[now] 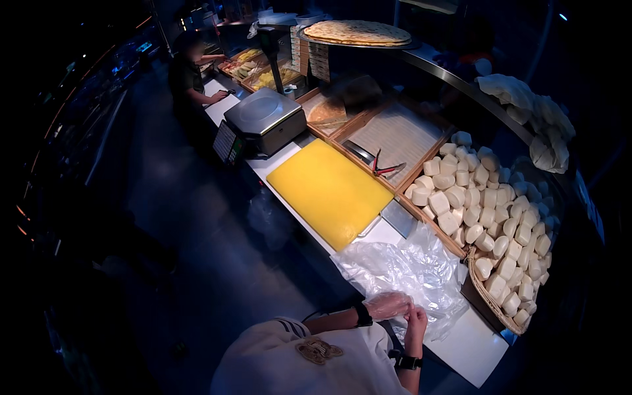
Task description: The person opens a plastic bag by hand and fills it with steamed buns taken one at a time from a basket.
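My left hand (390, 305), in a thin clear plastic glove, is held over the near edge of a pile of clear plastic bags (410, 271). My right hand (417, 321) meets it, its fingertips pinching at the glove's finger end; the exact grip is small and partly hidden. Both wrists wear black bands. Beyond the bags a thick yellow cutting board (331, 190) lies on the white counter (469, 345). A metal handle (371, 226) sticks out from beside the board's near corner.
White steamed buns (489, 207) are heaped at right, partly in a wicker basket (493, 308). Red-handled pliers-like tool (382, 170) lies in a wooden tray (400, 133). A scale (266, 118) stands past the board. Flatbreads (358, 32) sit on a raised round tray. Another person (190, 79) works at far left.
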`<state>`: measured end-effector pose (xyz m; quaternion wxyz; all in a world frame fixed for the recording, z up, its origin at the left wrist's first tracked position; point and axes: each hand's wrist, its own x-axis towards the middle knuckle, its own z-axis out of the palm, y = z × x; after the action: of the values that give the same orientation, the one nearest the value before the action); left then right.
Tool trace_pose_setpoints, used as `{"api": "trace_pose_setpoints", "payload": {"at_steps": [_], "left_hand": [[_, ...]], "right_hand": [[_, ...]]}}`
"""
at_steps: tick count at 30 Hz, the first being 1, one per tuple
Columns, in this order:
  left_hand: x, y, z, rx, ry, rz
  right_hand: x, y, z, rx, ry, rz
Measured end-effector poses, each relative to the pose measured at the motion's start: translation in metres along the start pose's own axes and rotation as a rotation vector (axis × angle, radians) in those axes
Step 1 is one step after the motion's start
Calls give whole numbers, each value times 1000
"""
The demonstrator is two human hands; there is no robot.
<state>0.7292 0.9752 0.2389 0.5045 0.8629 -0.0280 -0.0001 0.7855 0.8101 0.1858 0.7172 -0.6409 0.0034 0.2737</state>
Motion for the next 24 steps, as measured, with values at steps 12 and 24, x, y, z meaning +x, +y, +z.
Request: {"api": "trace_pose_setpoints", "payload": {"at_steps": [12, 24], "left_hand": [[-18, 4, -12, 166, 353, -40], [-22, 21, 14, 266, 238, 134]], "right_hand": [[-3, -5, -37, -158, -135, 26], [-34, -74, 6, -1128, 202, -734]]}}
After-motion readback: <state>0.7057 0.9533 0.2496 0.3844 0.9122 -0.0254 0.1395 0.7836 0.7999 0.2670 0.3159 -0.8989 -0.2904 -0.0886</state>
